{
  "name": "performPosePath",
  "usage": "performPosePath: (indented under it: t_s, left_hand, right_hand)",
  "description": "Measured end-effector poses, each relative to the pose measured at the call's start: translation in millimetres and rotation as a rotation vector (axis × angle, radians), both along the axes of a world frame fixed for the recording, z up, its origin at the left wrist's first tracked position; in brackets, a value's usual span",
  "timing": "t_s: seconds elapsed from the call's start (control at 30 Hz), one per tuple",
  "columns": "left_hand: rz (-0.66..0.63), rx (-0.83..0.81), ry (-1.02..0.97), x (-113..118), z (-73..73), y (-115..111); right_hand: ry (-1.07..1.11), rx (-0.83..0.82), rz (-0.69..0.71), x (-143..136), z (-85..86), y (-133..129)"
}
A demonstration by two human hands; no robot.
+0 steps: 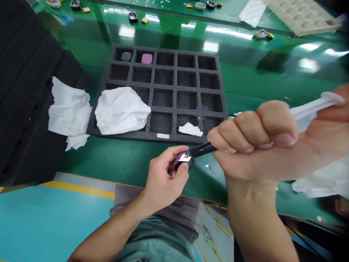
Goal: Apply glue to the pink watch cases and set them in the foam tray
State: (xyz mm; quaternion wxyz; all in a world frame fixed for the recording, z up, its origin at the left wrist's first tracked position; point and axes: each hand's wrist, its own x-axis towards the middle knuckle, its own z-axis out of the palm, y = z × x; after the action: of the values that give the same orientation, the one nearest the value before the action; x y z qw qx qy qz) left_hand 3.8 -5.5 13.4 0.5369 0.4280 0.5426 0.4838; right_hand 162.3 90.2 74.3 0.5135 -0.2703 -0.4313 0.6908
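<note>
My left hand [165, 180] pinches a small purple-and-black device casing [184, 158] between thumb and fingers, above the table's near edge. A shiny silvery face on the casing points up. My right hand [253, 140] is wrapped round a syringe [203, 149] with a dark barrel and a white plunger [308, 109]; the plunger's end rests near the base of my thumb. The syringe's tip is at the casing's upper right edge; whether it touches cannot be made out. Most of the barrel is hidden in my fist.
A black foam tray [163, 87] with square compartments holds a grey casing [126, 56], a pink casing [147, 58] and a white cloth [121, 111]. Dark foam stacks [29, 91] rise on the left. Small parts with yellow tabs [145, 20] and an egg-carton-like tray [302, 16] lie farther back.
</note>
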Motion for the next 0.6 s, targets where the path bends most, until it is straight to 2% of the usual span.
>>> performPosePath:
  t_s: [0.17, 0.43, 0.6]
  left_hand:
    - [-0.004, 0.006, 0.01, -0.1, 0.4, -0.4]
    - [-0.008, 0.015, 0.034, 1.7, 0.9, 0.0]
    - [-0.007, 0.016, 0.045, 1.8, 0.8, -0.3]
  right_hand:
    - [0.122, -0.009, 0.134, -1.7, -1.3, 0.2]
    - [0.122, -0.023, 0.142, -5.9, 1.8, -0.7]
    - [0.143, 0.092, 0.224, -3.6, -7.7, 10.5]
